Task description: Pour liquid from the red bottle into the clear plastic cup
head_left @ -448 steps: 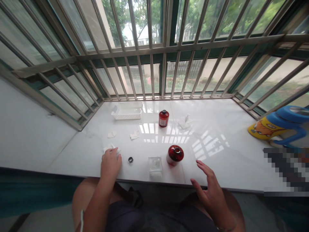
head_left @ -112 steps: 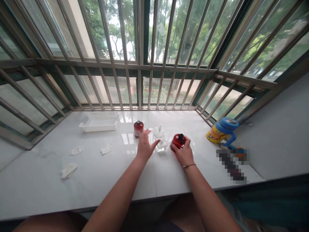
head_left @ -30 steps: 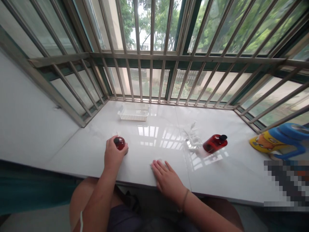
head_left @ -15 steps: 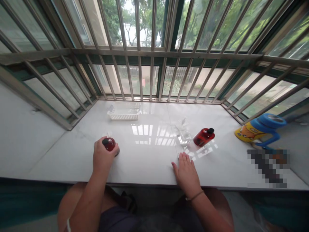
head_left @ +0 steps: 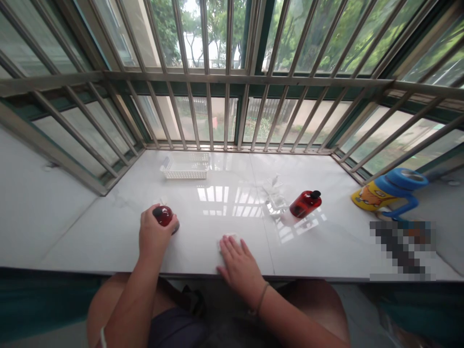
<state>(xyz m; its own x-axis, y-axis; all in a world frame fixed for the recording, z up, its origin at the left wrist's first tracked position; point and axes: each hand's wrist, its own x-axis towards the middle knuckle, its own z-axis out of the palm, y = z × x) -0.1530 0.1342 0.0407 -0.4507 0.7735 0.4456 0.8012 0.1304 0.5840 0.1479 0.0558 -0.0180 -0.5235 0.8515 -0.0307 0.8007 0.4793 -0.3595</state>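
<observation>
My left hand (head_left: 154, 235) is wrapped around a small red bottle (head_left: 164, 215) with a black cap, standing on the white marble sill (head_left: 108, 227). My right hand (head_left: 237, 259) lies flat near the front edge, fingers spread, pressing on a white wipe (head_left: 228, 238) that shows just beyond the fingertips. A second, larger red bottle (head_left: 304, 203) with a black cap lies tilted on the sill to the right, apart from both hands. A clear plastic item (head_left: 276, 195) sits just left of that bottle.
A white plastic basket (head_left: 186, 167) stands at the back of the sill by the metal window bars (head_left: 224, 82). A blue and yellow jug (head_left: 389, 193) lies at the right end. A blurred-out patch sits at the lower right.
My right hand has slid left along the front of the sill with the white wipe under it. My left hand keeps hold of the small red bottle in the same spot.
</observation>
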